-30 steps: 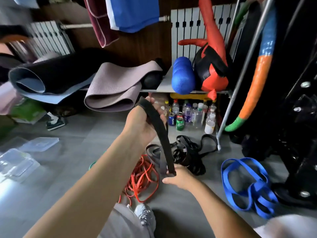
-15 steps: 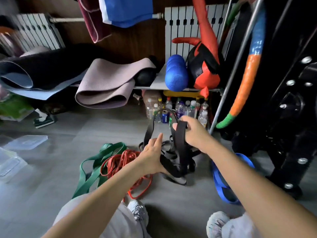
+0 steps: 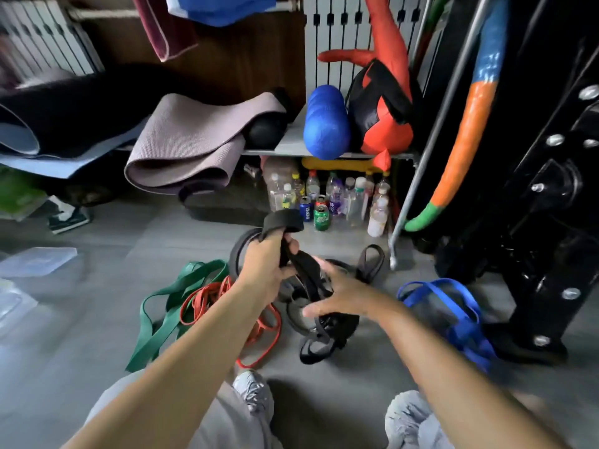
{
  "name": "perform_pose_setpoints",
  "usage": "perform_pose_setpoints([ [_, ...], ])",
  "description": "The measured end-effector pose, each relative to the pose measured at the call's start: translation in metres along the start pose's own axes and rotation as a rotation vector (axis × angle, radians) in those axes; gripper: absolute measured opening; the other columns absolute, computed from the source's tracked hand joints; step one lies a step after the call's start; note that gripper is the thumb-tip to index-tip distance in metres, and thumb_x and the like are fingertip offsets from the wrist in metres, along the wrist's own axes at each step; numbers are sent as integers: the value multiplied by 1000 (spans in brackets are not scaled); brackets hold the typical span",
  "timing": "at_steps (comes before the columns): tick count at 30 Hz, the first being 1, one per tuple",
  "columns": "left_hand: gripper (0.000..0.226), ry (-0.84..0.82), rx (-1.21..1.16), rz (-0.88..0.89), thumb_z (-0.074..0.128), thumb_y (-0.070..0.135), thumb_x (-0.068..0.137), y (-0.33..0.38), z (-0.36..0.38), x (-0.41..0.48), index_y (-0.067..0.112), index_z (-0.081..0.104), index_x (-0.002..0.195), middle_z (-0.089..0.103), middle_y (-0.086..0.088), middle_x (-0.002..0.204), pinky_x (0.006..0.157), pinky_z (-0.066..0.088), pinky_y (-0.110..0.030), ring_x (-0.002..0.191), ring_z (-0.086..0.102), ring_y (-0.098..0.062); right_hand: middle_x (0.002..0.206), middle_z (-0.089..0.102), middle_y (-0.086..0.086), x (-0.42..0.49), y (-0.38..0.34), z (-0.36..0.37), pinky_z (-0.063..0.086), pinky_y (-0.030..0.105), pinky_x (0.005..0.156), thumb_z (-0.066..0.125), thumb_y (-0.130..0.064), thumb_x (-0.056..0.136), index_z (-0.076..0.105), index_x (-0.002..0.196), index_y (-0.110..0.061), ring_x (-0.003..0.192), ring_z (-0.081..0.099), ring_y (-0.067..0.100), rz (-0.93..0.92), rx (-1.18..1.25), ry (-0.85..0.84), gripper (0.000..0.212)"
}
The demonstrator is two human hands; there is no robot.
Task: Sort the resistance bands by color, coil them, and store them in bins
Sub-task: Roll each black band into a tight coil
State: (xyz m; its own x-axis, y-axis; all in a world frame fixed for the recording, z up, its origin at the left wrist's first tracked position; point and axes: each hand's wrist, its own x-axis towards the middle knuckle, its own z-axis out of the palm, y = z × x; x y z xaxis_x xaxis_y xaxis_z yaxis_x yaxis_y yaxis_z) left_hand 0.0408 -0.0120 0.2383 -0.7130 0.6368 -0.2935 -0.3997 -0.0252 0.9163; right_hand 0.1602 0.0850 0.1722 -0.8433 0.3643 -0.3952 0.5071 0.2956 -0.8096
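Black band (image 3: 282, 221) gripped in left hand (image 3: 263, 266), arm fwd.

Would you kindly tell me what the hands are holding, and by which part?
The left hand grips the black band just below its upper loop; the right hand touches its lower strands, hold unclear.

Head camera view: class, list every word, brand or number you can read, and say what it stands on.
"PEPSI": sideways on the blue can, only just legible.
Green can: logo too blurred to read.
Purple bottle label: too blurred to read.
Other bottles: labels too small to read.
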Motion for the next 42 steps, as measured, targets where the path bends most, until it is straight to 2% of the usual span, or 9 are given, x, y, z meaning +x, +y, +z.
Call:
perform_pose_setpoints([
  [5,55,-42,-17,-2,49,25,92,22,-8,8,22,54,38,45,8,43,46,44,-21,38,42,-9,112,58,0,39,58,47,44,30,79,67,-33,78,47,113,-29,112,56,26,95,-329,200,40],
  [8,47,86,-35,1,53,26,92,23,-22,19,22,54,45,45,8,44,46,43,-19,39,40,-9,149,27,1,36,99,32,37,35,102,73,-41,71,19,146,-25,134,36,26,209,-568,127,94],
  [11,37,126,-101,-53,51,25,94,10,-35,25,22,48,58,44,7,44,41,42,-19,38,39,-9,157,10,3,45,129,20,30,35,109,74,-48,67,5,150,-20,141,24,25,331,-609,120,111],
  [19,39,125,-234,-140,50,32,95,2,-62,43,22,55,57,44,7,50,42,43,-20,38,42,-8,149,34,1,124,148,82,17,42,114,73,-56,62,23,145,-20,136,32,20,284,-657,167,103],
  [25,36,191,-325,-209,56,42,90,3,-75,63,20,49,62,44,7,49,44,45,-18,39,45,-7,120,53,-3,140,175,84,35,31,94,63,-55,75,60,114,-31,118,48,18,388,-791,304,46],
  [30,42,164,-381,-232,52,48,89,8,-87,60,20,47,59,41,7,48,44,48,-18,39,46,-7,122,57,1,154,169,101,20,34,108,66,-66,56,41,124,-24,123,47,20,339,-662,173,83],
  [35,38,235,-301,-118,57,51,85,27,-106,68,19,49,66,45,6,56,47,52,-28,50,49,-9,113,63,-5,146,166,114,36,30,90,59,-54,70,60,107,-29,109,57,17,400,-813,240,45],
  [40,23,326,-233,-72,59,34,90,15,-92,80,19,53,74,51,9,48,68,56,-40,43,49,-6,101,67,0,115,143,72,45,28,71,62,-52,62,54,95,-22,96,64,23,285,-699,323,46],
  [42,22,343,-133,-63,60,32,91,13,-89,82,19,52,75,54,9,45,69,55,-38,45,50,-6,99,67,3,100,124,47,47,28,66,64,-43,62,45,110,-21,90,63,25,251,-594,272,56],
])
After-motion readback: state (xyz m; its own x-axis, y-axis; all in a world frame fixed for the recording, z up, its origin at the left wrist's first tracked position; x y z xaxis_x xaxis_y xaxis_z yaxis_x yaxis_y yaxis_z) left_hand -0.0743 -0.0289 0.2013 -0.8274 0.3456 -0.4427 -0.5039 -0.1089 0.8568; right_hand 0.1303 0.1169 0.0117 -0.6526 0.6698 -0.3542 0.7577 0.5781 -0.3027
